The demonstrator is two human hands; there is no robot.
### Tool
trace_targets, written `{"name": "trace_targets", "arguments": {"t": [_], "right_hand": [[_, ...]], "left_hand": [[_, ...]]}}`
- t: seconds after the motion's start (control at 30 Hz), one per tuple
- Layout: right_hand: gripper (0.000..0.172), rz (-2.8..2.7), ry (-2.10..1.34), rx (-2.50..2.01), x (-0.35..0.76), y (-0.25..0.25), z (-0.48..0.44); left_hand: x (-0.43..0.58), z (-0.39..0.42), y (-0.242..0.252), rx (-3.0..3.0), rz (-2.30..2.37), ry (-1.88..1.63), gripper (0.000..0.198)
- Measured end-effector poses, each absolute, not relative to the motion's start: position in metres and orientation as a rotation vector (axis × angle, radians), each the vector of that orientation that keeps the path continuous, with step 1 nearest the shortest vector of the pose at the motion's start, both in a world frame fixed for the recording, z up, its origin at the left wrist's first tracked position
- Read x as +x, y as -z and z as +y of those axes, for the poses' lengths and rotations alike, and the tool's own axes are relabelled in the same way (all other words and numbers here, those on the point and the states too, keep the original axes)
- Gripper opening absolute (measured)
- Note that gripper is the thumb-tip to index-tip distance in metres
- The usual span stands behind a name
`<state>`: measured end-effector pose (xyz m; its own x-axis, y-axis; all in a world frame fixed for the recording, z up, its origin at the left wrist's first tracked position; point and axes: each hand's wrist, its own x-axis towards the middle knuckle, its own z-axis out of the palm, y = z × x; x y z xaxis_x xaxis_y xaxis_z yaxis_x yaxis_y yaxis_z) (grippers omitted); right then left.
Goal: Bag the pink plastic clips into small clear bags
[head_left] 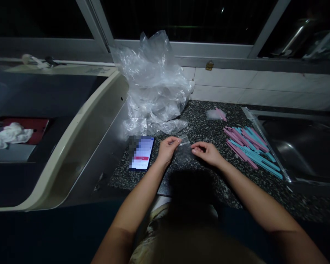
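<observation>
My left hand (169, 148) pinches the top left edge of a small clear plastic zip bag (183, 149) between thumb and fingers. The bag hangs low over the speckled counter and looks flat; I make out nothing inside it. My right hand (207, 153) has its fingers curled, with thumb and fingertips closed at the bag's right edge. To the right of that hand lies a loose pile of flat pink and blue strips (250, 148). A phone (144, 154) with a lit screen rests just left of my left hand.
A large heap of crumpled clear plastic (159, 84) stands at the back. Further right, a small clear packet (215, 114) has a pink strip on it. A metal sink (286, 179) borders the counter on the right; a cream-edged appliance (99, 106) stands left. Windows run behind.
</observation>
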<state>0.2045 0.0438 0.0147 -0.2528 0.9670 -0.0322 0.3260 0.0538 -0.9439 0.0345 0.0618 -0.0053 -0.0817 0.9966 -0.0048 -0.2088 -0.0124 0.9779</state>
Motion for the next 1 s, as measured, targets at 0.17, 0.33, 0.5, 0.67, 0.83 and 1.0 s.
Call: {"name": "trace_targets", "arguments": {"t": [0.17, 0.33, 0.5, 0.67, 0.83, 1.0], "right_hand": [[0.032, -1.605, -1.122, -1.281, 0.203, -0.015, 0.045], [0.028, -1.597, -1.045, -1.288, 0.204, -0.01, 0.048], [0.026, -1.636, -1.008, -1.294, 0.205, -0.011, 0.047], [0.025, -1.643, -0.96, -1.292, 0.206, -0.012, 0.046], [0.026, -1.575, -0.864, -1.29, 0.211, -0.013, 0.048], [0.024, -1.439, -0.85, -1.277, 0.218, -0.013, 0.053]], "left_hand": [[0.039, 0.056, 0.002, 1.136, 1.104, -1.277, 0.021], [0.043, 0.054, 0.003, 1.187, 1.075, -1.144, 0.021], [0.043, 0.054, 0.005, 1.219, 1.098, -1.12, 0.021], [0.043, 0.054, 0.003, 1.207, 1.075, -1.109, 0.024], [0.043, 0.054, 0.002, 1.175, 0.992, -1.13, 0.032], [0.043, 0.055, 0.004, 1.273, 1.036, -1.118, 0.026]]}}
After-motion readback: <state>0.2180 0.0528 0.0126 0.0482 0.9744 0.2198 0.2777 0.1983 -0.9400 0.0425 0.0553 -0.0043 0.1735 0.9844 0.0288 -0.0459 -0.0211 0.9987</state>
